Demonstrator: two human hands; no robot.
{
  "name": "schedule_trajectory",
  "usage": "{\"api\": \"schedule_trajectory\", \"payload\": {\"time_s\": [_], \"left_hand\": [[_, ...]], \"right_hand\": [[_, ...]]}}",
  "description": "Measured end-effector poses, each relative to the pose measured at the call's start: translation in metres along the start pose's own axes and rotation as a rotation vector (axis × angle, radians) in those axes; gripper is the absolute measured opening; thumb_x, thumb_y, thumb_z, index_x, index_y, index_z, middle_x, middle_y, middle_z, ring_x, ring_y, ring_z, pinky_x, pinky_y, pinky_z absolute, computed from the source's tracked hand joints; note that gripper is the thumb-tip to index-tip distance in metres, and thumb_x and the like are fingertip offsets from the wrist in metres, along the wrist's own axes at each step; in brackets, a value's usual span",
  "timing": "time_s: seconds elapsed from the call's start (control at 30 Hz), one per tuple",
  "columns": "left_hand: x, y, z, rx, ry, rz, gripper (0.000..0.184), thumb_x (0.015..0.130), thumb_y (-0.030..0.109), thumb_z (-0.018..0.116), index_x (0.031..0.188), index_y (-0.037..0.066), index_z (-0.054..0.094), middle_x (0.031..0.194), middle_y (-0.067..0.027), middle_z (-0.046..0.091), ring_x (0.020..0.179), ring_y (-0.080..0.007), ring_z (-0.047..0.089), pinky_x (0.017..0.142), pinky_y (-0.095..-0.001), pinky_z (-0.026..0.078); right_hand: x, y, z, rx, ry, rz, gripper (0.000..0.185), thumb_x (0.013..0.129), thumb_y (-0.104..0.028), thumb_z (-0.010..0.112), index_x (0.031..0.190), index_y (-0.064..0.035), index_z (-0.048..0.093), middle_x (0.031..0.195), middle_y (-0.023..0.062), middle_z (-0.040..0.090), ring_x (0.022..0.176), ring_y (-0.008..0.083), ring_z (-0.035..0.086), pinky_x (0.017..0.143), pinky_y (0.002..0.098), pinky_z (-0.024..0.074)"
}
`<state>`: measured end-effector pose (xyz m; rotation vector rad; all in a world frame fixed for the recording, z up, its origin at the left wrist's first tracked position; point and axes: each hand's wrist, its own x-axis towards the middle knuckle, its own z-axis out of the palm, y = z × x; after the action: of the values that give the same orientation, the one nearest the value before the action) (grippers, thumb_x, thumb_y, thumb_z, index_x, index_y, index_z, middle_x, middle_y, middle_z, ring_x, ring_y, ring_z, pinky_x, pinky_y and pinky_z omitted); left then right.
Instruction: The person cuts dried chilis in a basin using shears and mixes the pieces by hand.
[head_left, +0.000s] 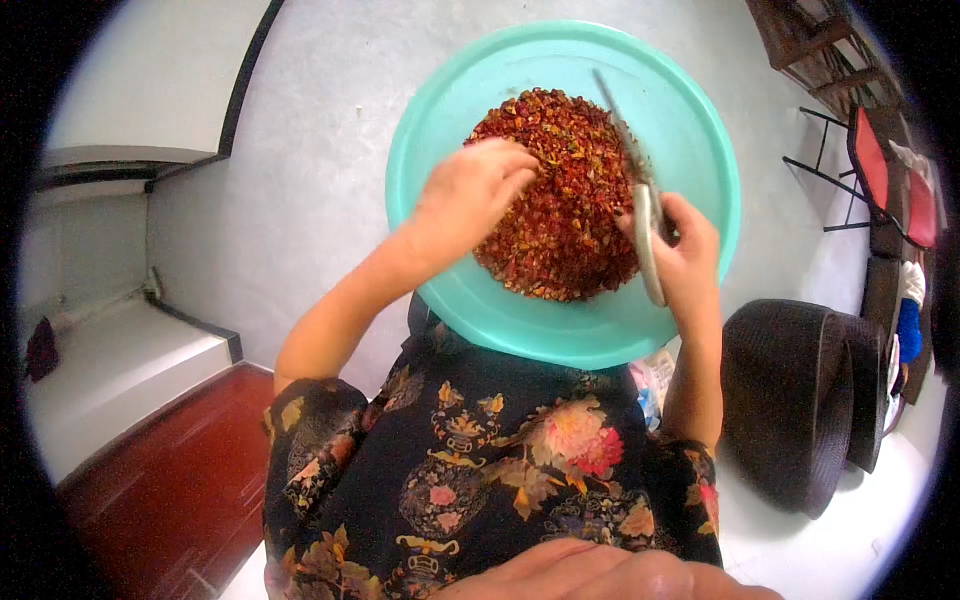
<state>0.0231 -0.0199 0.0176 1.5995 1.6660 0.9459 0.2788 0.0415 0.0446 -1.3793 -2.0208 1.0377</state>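
A wide turquoise basin (440, 110) is in front of me, with a heap of chopped dried red chillies (570, 220) in its middle. My right hand (685, 255), at the basin's right side, is closed around the pale handles of a pair of scissors (648, 215). Their dark, slightly blurred blades point away from me over the heap's right edge. Over the upper left of the heap is my left hand (478, 190), its fingers curled and pressed together. Whatever is at its fingertips is too small and blurred to make out.
Right of me stands a dark woven chair (785, 400). Farther back are a red folding chair (870, 165) and a wooden ladder-like frame (820, 45). A white step (130, 360) and a dark red floor panel (170, 480) lie to the left.
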Motion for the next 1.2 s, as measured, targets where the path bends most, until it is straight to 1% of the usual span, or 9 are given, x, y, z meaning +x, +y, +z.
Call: {"api": "schedule_trajectory", "payload": {"time_s": [0.03, 0.13, 0.23, 0.3, 0.53, 0.7, 0.8, 1.1, 1.2], "left_hand": [[0.0, 0.001, -0.007, 0.325, 0.038, 0.089, 0.021, 0.096, 0.017, 0.063, 0.109, 0.003, 0.071, 0.117, -0.013, 0.07, 0.104, -0.0293, 0.068, 0.093, -0.0368, 0.053], [0.006, -0.016, -0.022, 0.428, 0.063, 0.066, 0.014, 0.091, 0.011, 0.066, 0.102, 0.004, 0.071, 0.107, -0.0133, 0.071, 0.096, -0.0323, 0.069, 0.085, -0.0387, 0.055], [0.001, -0.016, -0.027, 0.522, 0.027, 0.109, 0.015, 0.088, 0.011, 0.069, 0.1, 0.002, 0.069, 0.099, -0.0152, 0.07, 0.091, -0.0361, 0.068, 0.08, -0.0439, 0.054], [-0.005, -0.014, -0.021, 0.6, -0.185, 0.064, 0.024, 0.086, 0.013, 0.071, 0.107, 0.002, 0.065, 0.095, -0.0178, 0.069, 0.09, -0.0389, 0.067, 0.08, -0.0473, 0.053], [-0.007, 0.004, -0.001, 0.461, -0.302, 0.051, 0.034, 0.086, 0.012, 0.071, 0.116, 0.004, 0.058, 0.098, -0.021, 0.067, 0.096, -0.0418, 0.065, 0.082, -0.0496, 0.052], [0.003, -0.013, 0.008, 0.441, -0.291, 0.222, 0.016, 0.088, 0.007, 0.068, 0.103, 0.002, 0.065, 0.1, -0.0185, 0.068, 0.095, -0.039, 0.066, 0.081, -0.0456, 0.053], [0.002, -0.012, 0.005, 0.372, -0.185, 0.181, 0.011, 0.087, 0.008, 0.069, 0.097, 0.002, 0.069, 0.1, -0.0167, 0.069, 0.096, -0.036, 0.067, 0.081, -0.0432, 0.054], [0.003, -0.007, 0.003, 0.439, -0.055, 0.451, 0.011, 0.085, 0.009, 0.07, 0.095, 0.005, 0.073, 0.091, -0.0076, 0.065, 0.091, -0.0277, 0.063, 0.08, -0.0393, 0.054], [0.001, -0.004, -0.001, 0.348, -0.178, 0.487, 0.013, 0.084, 0.007, 0.066, 0.096, 0.006, 0.073, 0.093, -0.0075, 0.062, 0.092, -0.0274, 0.061, 0.08, -0.0383, 0.053]], "right_hand": [[0.0, 0.0, -0.001, 0.003, -0.004, 0.005, 0.031, 0.081, -0.025, 0.081, 0.088, 0.0015, 0.066, 0.071, 0.0119, 0.06, 0.063, 0.0163, 0.055, 0.059, 0.0335, 0.0446], [0.0, 0.01, -0.005, 0.173, 0.058, 0.053, 0.024, 0.085, -0.02, 0.081, 0.093, -0.0009, 0.068, 0.072, -0.0004, 0.059, 0.063, 0.0083, 0.053, 0.056, 0.0263, 0.0417], [0.0, 0.028, -0.003, 0.523, 0.079, 0.088, 0.024, 0.087, -0.021, 0.08, 0.1, -0.0042, 0.068, 0.075, -0.0018, 0.061, 0.061, 0.0058, 0.053, 0.054, 0.0219, 0.042], [0.002, 0.029, -0.004, 0.531, 0.115, 0.101, 0.026, 0.089, -0.021, 0.078, 0.107, -0.005, 0.067, 0.078, -0.0025, 0.061, 0.06, 0.0036, 0.054, 0.052, 0.0195, 0.0434], [0.01, 0.031, -0.007, 0.623, 0.155, 0.103, 0.029, 0.092, -0.022, 0.075, 0.11, -0.0004, 0.067, 0.075, -0.0018, 0.06, 0.057, 0.0054, 0.054, 0.051, 0.0206, 0.043], [0.01, 0.023, -0.008, 0.544, 0.18, 0.152, 0.023, 0.092, -0.019, 0.075, 0.106, -0.0014, 0.068, 0.073, -0.0019, 0.058, 0.057, 0.0054, 0.054, 0.051, 0.021, 0.0421], [0.009, 0.018, -0.01, 0.594, 0.149, 0.142, 0.025, 0.091, -0.019, 0.077, 0.106, -0.0018, 0.068, 0.073, -0.0017, 0.059, 0.057, 0.0053, 0.053, 0.051, 0.0205, 0.0419], [0.01, 0.022, -0.006, 0.584, 0.109, 0.086, 0.031, 0.088, -0.023, 0.08, 0.11, -0.003, 0.069, 0.079, -0.0017, 0.062, 0.062, 0.004, 0.054, 0.052, 0.0201, 0.0427], [0.01, 0.024, -0.006, 0.515, 0.106, 0.082, 0.031, 0.088, -0.024, 0.08, 0.11, -0.0038, 0.07, 0.079, -0.0023, 0.062, 0.061, 0.004, 0.053, 0.052, 0.0197, 0.0424]]}}
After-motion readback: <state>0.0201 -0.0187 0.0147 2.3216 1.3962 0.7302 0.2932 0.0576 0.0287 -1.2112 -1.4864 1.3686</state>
